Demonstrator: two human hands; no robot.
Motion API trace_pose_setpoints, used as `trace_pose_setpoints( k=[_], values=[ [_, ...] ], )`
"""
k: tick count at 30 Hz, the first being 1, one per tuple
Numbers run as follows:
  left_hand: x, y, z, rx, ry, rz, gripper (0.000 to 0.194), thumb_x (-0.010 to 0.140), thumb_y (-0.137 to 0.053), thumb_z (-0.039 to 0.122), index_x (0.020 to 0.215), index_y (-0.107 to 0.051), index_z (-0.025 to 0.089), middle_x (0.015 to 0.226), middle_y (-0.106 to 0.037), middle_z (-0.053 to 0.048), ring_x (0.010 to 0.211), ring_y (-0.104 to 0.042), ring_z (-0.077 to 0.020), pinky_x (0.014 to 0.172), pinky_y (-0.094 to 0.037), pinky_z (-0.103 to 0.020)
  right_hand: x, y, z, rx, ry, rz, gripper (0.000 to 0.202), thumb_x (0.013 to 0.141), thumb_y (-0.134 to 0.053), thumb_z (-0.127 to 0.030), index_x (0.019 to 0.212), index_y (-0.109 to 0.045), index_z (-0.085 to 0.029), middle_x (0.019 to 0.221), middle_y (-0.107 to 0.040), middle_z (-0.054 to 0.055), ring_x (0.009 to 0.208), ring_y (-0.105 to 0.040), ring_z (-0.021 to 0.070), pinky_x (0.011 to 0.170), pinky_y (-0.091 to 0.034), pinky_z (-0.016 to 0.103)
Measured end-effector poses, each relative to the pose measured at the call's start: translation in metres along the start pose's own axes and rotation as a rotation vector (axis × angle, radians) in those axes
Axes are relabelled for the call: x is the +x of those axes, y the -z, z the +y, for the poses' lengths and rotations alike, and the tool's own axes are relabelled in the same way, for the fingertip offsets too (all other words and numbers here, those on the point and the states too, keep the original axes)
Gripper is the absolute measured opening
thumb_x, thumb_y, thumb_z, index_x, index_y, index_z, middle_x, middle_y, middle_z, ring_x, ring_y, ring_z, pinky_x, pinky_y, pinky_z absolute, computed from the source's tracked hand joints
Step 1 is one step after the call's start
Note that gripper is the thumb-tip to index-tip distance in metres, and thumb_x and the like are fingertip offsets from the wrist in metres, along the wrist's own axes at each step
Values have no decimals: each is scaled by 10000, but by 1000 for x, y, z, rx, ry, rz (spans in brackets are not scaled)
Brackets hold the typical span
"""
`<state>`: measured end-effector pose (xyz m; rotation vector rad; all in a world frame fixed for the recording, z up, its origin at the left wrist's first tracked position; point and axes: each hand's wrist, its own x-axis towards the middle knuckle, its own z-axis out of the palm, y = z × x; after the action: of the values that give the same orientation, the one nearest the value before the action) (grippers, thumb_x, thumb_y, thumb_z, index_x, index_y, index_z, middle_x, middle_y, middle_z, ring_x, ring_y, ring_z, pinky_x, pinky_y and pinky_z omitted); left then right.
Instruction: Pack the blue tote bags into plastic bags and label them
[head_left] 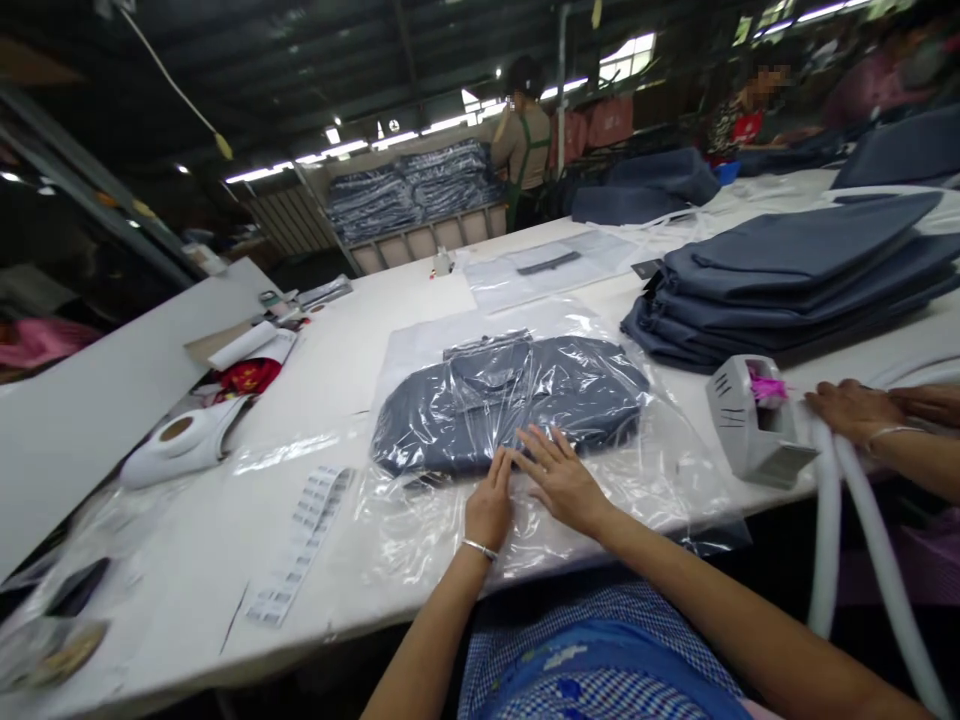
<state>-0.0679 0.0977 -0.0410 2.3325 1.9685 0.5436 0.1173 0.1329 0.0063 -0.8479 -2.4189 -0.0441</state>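
A dark blue-grey bag with a handle [427,420] lies flat inside a clear plastic bag [660,490] on the white table. My right hand [564,485] rests with fingers spread on the plastic at the bag's near edge. Beside it, my left hand [489,508] points forward, its fingers stretched out and close together against the same plastic. The two hands almost touch at the fingertips. Loose, wrinkled plastic spreads from the bag toward the table's front edge.
A stack of dark blue-grey bags [787,280] stands at the right, behind a grey tape dispenser [757,420]. Another person's hands [855,410] are near white tubing. Barcode label sheets [304,540] and a white roll [180,440] lie at the left. Flat plastic bags [547,265] lie farther back.
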Motion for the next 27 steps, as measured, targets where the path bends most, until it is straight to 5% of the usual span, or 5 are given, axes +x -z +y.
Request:
trace_pose_setpoints(
  k=[7,12,15,20,27],
  values=[
    [-19,48,-16,-139,-212,-73,627,868,-573,181,1449,-368,299,1555,-343,-74,941,-685,-171,790,-595,-318,1,-37,43,-88,5,-129,670,849,-659,-254,1465,-399,-213,1529,-384,106,1430,-286,302,1164,-221,527],
    [-26,99,-77,68,-105,275,433,932,-465,185,1359,-506,245,1377,-569,-88,1231,-554,-239,1037,-469,-419,-5,-38,45,-60,-5,-107,596,923,-551,-321,1483,-374,-216,1523,-392,110,1423,-303,302,1150,-239,530],
    [-13,112,-120,327,-83,182,560,883,-469,112,1428,-428,230,1468,-472,-111,1359,-419,-308,1103,-366,-543,-5,-41,45,-50,-14,-94,601,926,-542,-331,1489,-365,-216,1520,-397,114,1421,-305,307,1143,-244,540],
    [7,101,-158,400,-146,128,656,811,-479,34,1419,-447,277,1378,-561,-81,1307,-476,-264,1118,-363,-482,-9,-45,47,-40,-2,-108,631,924,-545,-342,1503,-333,-208,1543,-353,120,1434,-281,303,1154,-228,540],
    [-4,65,-153,391,-51,300,586,858,-429,43,1426,-438,186,1365,-547,-144,1334,-438,-291,1111,-368,-495,-22,-42,52,-22,36,-98,778,844,-667,-456,1506,-322,-236,1590,-238,123,1462,-190,336,1148,-247,577]
  ],
)
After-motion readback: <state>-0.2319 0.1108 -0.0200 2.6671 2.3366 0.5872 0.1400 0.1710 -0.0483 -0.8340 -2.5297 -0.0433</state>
